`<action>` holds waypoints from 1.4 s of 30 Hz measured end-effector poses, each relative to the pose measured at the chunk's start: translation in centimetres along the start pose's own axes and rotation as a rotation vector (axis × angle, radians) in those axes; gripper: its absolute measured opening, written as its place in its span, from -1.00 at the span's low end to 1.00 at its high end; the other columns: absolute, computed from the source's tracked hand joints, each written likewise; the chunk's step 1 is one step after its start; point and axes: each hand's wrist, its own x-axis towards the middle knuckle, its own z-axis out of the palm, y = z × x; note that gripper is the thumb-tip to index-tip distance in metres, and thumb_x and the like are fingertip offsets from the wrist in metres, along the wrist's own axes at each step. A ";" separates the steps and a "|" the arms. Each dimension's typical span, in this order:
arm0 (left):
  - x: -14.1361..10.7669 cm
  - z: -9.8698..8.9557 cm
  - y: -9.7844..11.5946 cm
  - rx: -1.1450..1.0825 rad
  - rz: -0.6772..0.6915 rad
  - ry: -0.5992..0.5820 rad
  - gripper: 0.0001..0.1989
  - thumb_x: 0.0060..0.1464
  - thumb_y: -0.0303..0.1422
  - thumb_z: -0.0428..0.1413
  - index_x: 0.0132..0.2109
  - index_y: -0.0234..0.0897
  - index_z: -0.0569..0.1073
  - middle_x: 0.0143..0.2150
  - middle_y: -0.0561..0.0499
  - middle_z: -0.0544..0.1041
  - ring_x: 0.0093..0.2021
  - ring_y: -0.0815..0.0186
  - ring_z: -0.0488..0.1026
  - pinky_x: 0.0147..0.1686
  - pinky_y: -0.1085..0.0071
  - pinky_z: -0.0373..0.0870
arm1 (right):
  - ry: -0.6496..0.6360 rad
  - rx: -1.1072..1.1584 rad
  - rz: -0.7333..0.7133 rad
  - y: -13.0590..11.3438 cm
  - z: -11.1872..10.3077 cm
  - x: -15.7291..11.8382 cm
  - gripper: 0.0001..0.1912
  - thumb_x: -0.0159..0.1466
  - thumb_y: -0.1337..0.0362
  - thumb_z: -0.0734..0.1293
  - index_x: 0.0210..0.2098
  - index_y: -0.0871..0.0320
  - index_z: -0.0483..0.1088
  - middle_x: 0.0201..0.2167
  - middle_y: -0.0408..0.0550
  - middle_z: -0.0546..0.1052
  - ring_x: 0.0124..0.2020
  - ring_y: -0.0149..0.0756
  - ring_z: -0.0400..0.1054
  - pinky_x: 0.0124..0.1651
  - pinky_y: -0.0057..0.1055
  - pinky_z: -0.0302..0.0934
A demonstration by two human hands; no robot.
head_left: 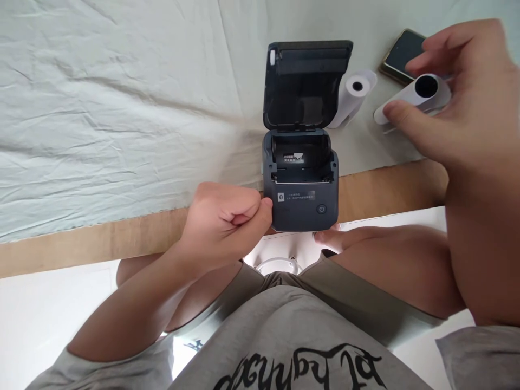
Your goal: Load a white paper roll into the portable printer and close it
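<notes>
A dark blue-grey portable label printer sits at the table's front edge with its lid swung up, its paper bay bare of any roll. My left hand is closed at the printer's left side, the thumb tip against its edge; how far the fingers reach under it is hidden. At the right, my right hand curls around a white paper roll with a black core, thumb on the near side and fingers on the far side. Another white roll with a narrower core lies just right of the lid.
A phone lies behind the right hand's roll, partly hidden by the fingers. A pale wrinkled cloth covers the table, with a bare wooden strip along its front edge. My legs are below that edge.
</notes>
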 end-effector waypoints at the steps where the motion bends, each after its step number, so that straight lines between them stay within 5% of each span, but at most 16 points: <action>1: -0.1 0.0 0.0 0.003 0.003 -0.002 -0.49 0.23 -0.71 0.09 -0.38 -0.21 -0.09 -0.50 0.22 -0.10 -0.52 0.50 -0.17 -0.63 0.50 -0.25 | 0.018 -0.023 -0.059 -0.5 -0.2 0.2 -0.27 0.19 0.14 0.64 0.32 -0.12 0.48 0.22 0.02 0.66 0.23 0.09 0.58 0.19 0.09 0.43; 6: -0.5 0.1 0.1 0.030 -0.041 -0.027 -0.47 0.25 -0.70 0.08 -0.37 -0.19 -0.11 -0.52 0.23 -0.08 -0.53 0.49 -0.16 -0.64 0.48 -0.23 | -0.060 -0.226 -0.200 -4.3 -0.4 1.6 -0.25 0.29 -0.12 0.57 0.41 -0.15 0.46 0.28 0.01 0.63 0.37 0.28 0.49 0.32 0.32 0.28; 11: -0.8 0.0 0.0 0.034 -0.041 -0.022 -0.49 0.25 -0.70 0.07 -0.38 -0.19 -0.10 -0.53 0.23 -0.07 -0.55 0.49 -0.14 -0.63 0.46 -0.18 | -0.199 -0.262 -0.128 -7.1 1.4 3.0 -0.41 0.28 -0.03 0.57 0.26 -0.10 0.52 0.21 -0.06 0.67 0.38 0.32 0.49 0.36 0.47 0.14; 15: -0.8 -0.2 -0.2 0.020 -0.003 -0.015 -0.47 0.23 -0.73 0.08 -0.39 -0.18 -0.09 -0.54 0.23 -0.06 -0.55 0.49 -0.14 -0.64 0.42 -0.22 | -0.208 -0.259 -0.029 -7.6 2.4 3.6 -0.67 0.21 0.05 0.59 -0.05 -0.07 0.63 -0.03 -0.17 0.70 0.26 0.22 0.56 0.37 0.50 0.09; 19: -0.7 0.0 -0.3 0.003 -0.004 -0.008 -0.49 0.24 -0.72 0.07 -0.39 -0.20 -0.08 -0.54 0.23 -0.07 -0.55 0.50 -0.14 -0.63 0.46 -0.21 | -0.269 -0.293 0.024 -7.4 2.3 3.5 -0.59 0.22 -0.08 0.60 0.01 -0.13 0.65 0.02 -0.13 0.69 0.26 0.21 0.57 0.38 0.56 0.08; 23: -0.6 0.2 -0.1 0.013 -0.049 -0.033 -0.51 0.23 -0.73 0.05 -0.40 -0.23 -0.06 -0.55 0.24 -0.05 -0.55 0.52 -0.10 -0.62 0.50 -0.18 | -0.260 -0.332 -0.071 -7.2 1.3 2.8 -0.62 0.36 -0.09 0.51 0.11 -0.18 0.60 0.02 -0.12 0.69 0.24 0.16 0.59 0.40 0.57 0.12; 28: -0.6 0.1 0.2 0.001 -0.074 -0.043 -0.52 0.25 -0.72 0.05 -0.42 -0.23 -0.05 -0.56 0.24 -0.02 -0.57 0.52 -0.07 -0.61 0.52 -0.15 | -0.162 -0.155 -0.087 -8.6 -1.0 0.7 -0.46 0.37 -0.07 0.54 0.29 -0.23 0.45 0.18 -0.21 0.67 0.15 0.00 0.61 0.28 0.24 0.39; 31: -0.5 0.1 0.1 -0.011 -0.066 -0.032 -0.52 0.25 -0.71 0.05 -0.43 -0.22 -0.05 -0.58 0.24 -0.02 -0.59 0.52 -0.05 -0.61 0.53 -0.12 | -0.183 -0.010 -0.019 -8.7 -1.8 -0.7 -0.63 0.35 -0.01 0.56 0.08 -0.16 0.50 0.02 -0.22 0.68 -0.01 -0.11 0.63 0.09 0.03 0.49; 36: -0.2 0.1 0.2 0.007 -0.034 -0.032 -0.51 0.21 -0.72 0.05 -0.42 -0.21 -0.08 -0.58 0.23 -0.04 -0.58 0.50 -0.11 -0.63 0.48 -0.17 | -0.242 0.103 -0.238 -6.9 -0.1 -2.1 -0.68 0.29 0.26 0.51 0.01 -0.17 0.52 -0.07 -0.09 0.67 -0.09 -0.11 0.60 -0.12 -0.09 0.51; 42: 0.1 0.1 0.5 0.000 -0.041 -0.044 -0.51 0.21 -0.72 0.03 -0.41 -0.21 -0.09 -0.61 0.24 -0.03 -0.61 0.53 -0.10 -0.65 0.48 -0.20 | -0.171 0.112 -0.209 -6.0 1.6 -2.8 -0.67 0.37 0.24 0.46 0.11 -0.15 0.52 -0.08 -0.05 0.61 -0.12 -0.17 0.55 -0.12 -0.18 0.53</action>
